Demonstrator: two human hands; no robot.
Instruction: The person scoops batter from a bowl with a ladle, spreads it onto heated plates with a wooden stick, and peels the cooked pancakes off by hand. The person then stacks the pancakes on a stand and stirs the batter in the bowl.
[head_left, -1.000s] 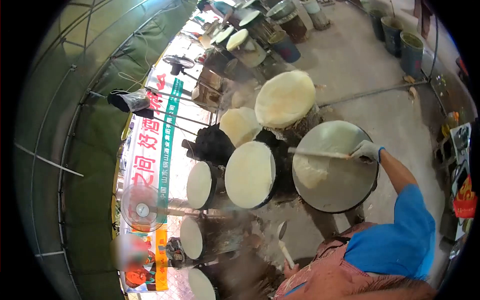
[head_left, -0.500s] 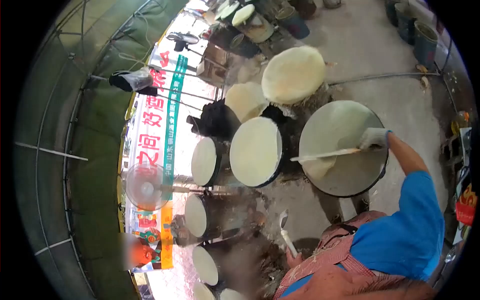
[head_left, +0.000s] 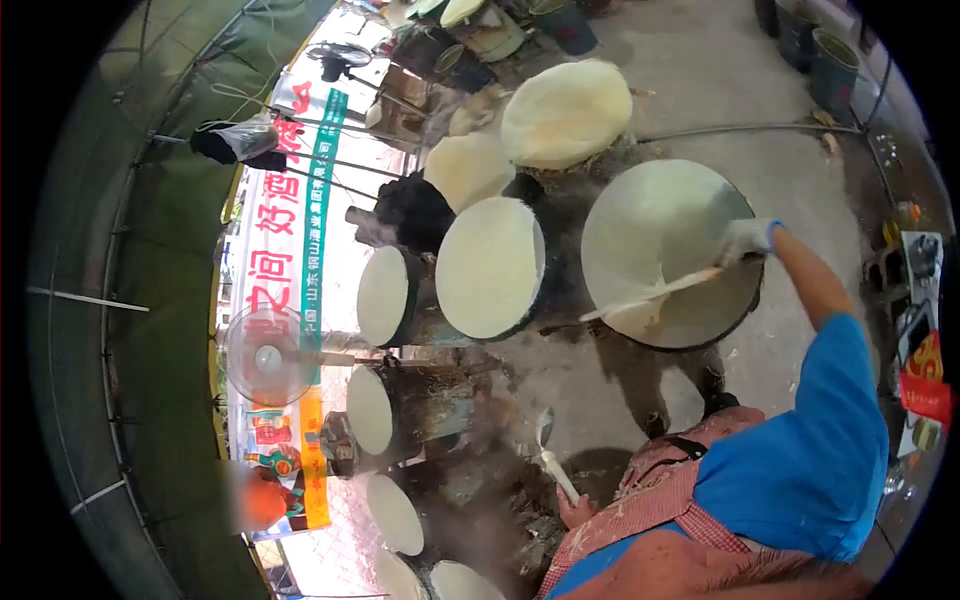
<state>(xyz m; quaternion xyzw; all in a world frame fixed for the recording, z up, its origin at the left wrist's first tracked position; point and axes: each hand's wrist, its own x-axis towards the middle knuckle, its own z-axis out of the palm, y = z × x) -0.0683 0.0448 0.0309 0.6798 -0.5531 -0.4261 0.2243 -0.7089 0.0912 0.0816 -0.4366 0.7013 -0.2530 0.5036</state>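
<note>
My right hand (head_left: 745, 242), in a white glove, is closed on the end of a long pale wooden spreader (head_left: 655, 293). The spreader lies across the lower part of a large round griddle (head_left: 690, 235), which bears a thin pale layer of batter with a thicker patch by the blade. Low in the view, my bare left hand (head_left: 576, 510) is wrapped round the white handle of a metal-ended ladle (head_left: 555, 465), held over the floor away from the griddle.
Round griddles with pale sheets (head_left: 490, 267) stand to the left. Behind them lies a stack of flatbreads (head_left: 567, 114). A fan (head_left: 268, 358) is at the left, buckets (head_left: 835, 68) at the upper right. An orange-clad person (head_left: 262, 500) is at the lower left.
The view has shifted, so the griddles appear higher and further left. The spreader has turned on the griddle, its blade end now lower relative to the griddle. Both hands keep their holds.
</note>
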